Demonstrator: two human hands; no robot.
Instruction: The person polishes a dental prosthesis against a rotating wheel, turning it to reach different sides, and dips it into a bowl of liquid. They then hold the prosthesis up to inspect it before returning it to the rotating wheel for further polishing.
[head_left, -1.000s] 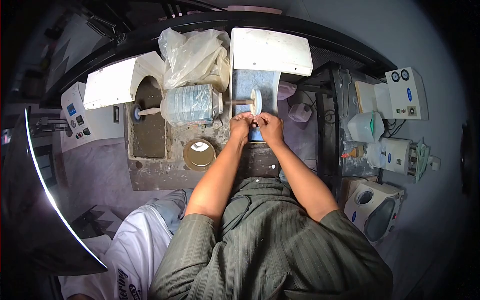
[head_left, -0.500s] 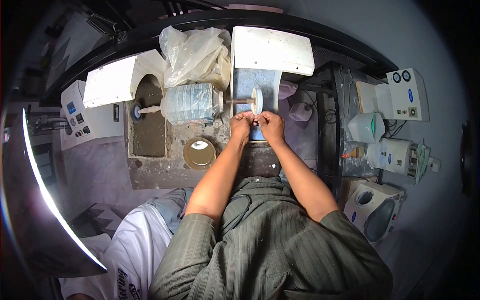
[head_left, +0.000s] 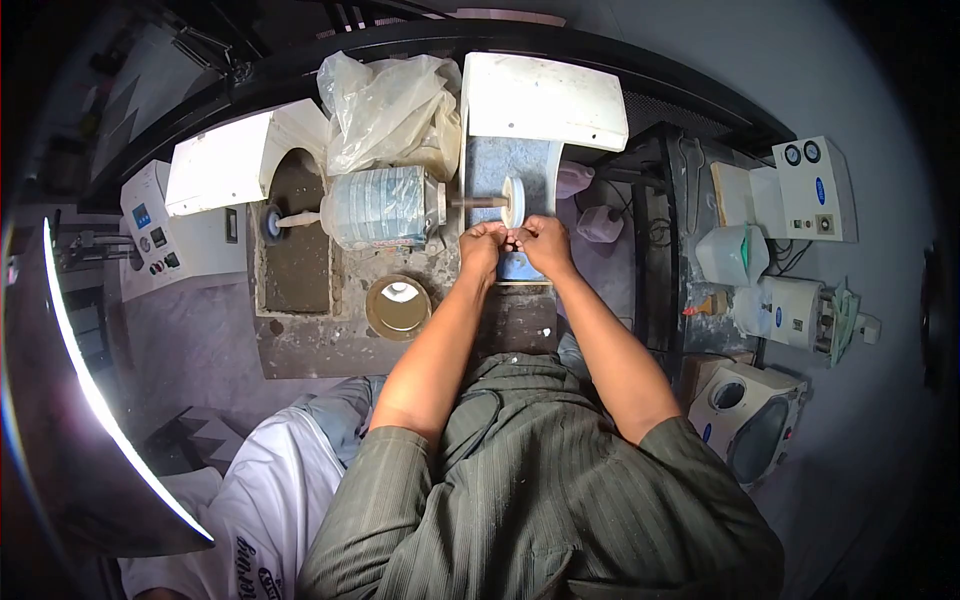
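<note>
My left hand (head_left: 483, 249) and my right hand (head_left: 546, 245) meet fingertip to fingertip, both pinching one small pale piece (head_left: 513, 238) that is mostly hidden by the fingers. The piece sits just below the white buffing wheel (head_left: 513, 203), close to or against its rim. The wheel is on the right shaft of a polishing motor wrapped in clear plastic (head_left: 382, 207). A white hood (head_left: 541, 100) covers the wheel from above. A small dark brush wheel (head_left: 271, 223) is on the motor's left shaft.
A round tin (head_left: 398, 306) stands on the dirty bench left of my left forearm. A crumpled plastic bag (head_left: 388, 100) lies behind the motor. White machines (head_left: 812, 187) fill the right side, a control box (head_left: 160, 233) the left. Another person in white (head_left: 270, 480) is at lower left.
Both hands have shifted slightly upward toward the wheel, the right hand a little farther to the right. The piece stays held between the fingertips.
</note>
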